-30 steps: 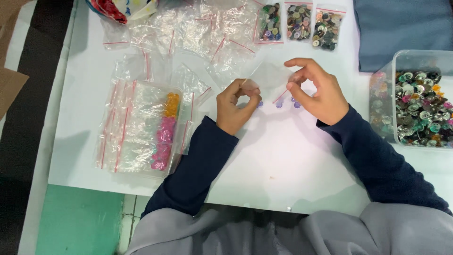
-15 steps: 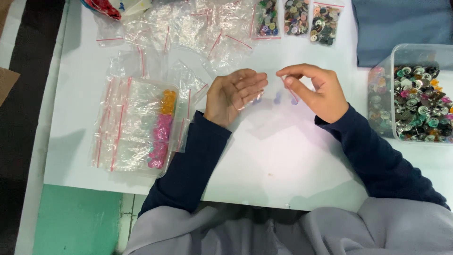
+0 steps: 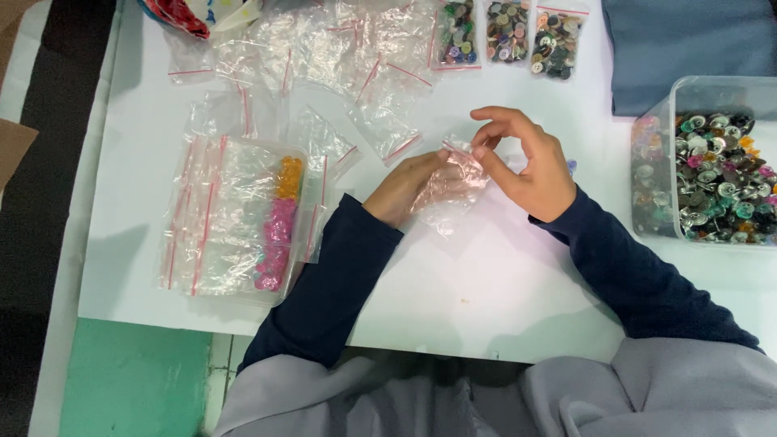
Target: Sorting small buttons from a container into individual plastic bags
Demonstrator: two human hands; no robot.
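Head view: at the table's [image 3: 243, 316] middle, the left hand [image 3: 405, 188] sits partly inside a small clear zip bag [image 3: 450, 188], while the right hand [image 3: 526, 166] pinches its top edge. Bag-opening seems underway; next calls for spreading the mouth. Its contents are unclear. The button tub [image 3: 712, 174] at right is cropped.

Clear zip bag [image 3: 453, 186] with a red seal strip; white bench [image 3: 502, 283]; navy sleeves [image 3: 332, 283]; orange and pink buttons [image 3: 279, 222] under clear red-striped bags; a clear tub [image 3: 651, 190] of silver, green, pink and orange buttons; blue-grey cloth [image 3: 688, 40].
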